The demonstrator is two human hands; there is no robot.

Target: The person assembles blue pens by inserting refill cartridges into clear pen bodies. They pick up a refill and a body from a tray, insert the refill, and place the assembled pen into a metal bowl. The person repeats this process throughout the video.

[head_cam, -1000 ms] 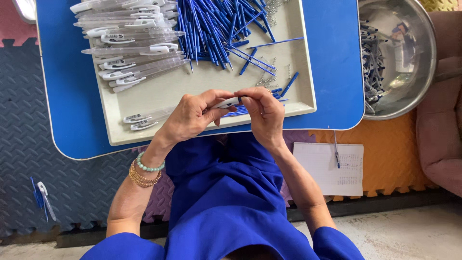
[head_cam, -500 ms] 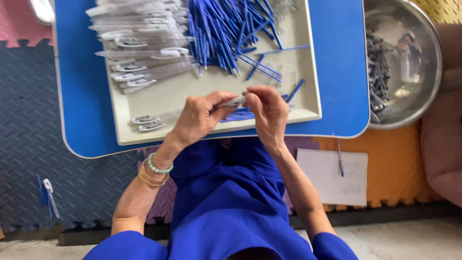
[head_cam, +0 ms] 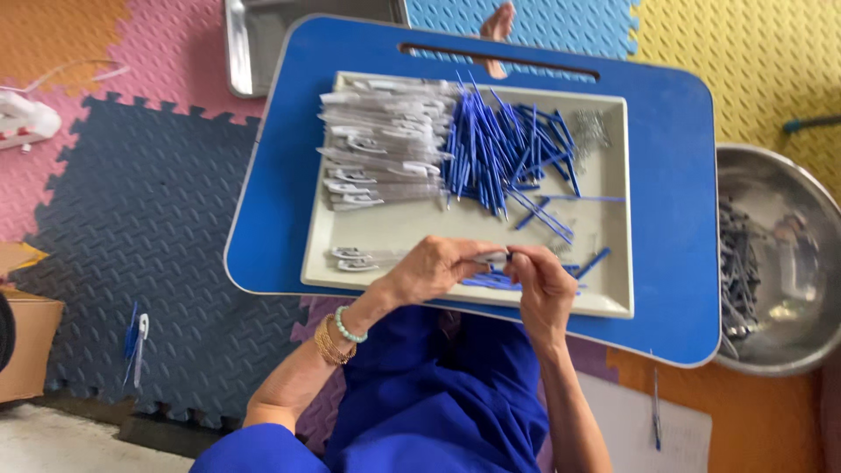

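- Head view, far left: a white plug strip (head_cam: 22, 118) lies on the pink foam mat, and a cardboard box (head_cam: 24, 346) sits at the frame's edge below it.
- On the dark grey mat (head_cam: 131, 210) near your left knee, a loose blue pen with a clear cap (head_cam: 136, 337) lies by itself, well apart from the tray.
- A blue lap table (head_cam: 272, 201) spans the middle, carrying a cream plastic tray (head_cam: 403, 232).
- In the tray's left half you have a stack of clear pen barrels and caps (head_cam: 381, 140), with two more clear pieces (head_cam: 350, 258) lying near its front edge.
- Your left hand (head_cam: 434, 267), with bead and gold bracelets at the wrist, is closed in a narrow pinch on one end of a small clear pen part (head_cam: 495, 257).
- That pen part sits between your two hands, just over the tray's front rim.
- Your right hand (head_cam: 543, 285) pinches the other end, fingertips nearly meeting those of the left.
- Behind your hands a heap of blue refills (head_cam: 499, 149) fills the tray's centre, and a few strays (head_cam: 561, 219) lie toward the right.
- A small cluster of metal springs (head_cam: 591, 127) rests in the tray's far right corner.
- To the right, beside the table, a steel bowl (head_cam: 788, 201) holds dark, thin pieces (head_cam: 736, 263); what they are, you cannot tell.
- A sheet of white paper (head_cam: 648, 429) with a pen on it lies on the orange mat by your right leg.
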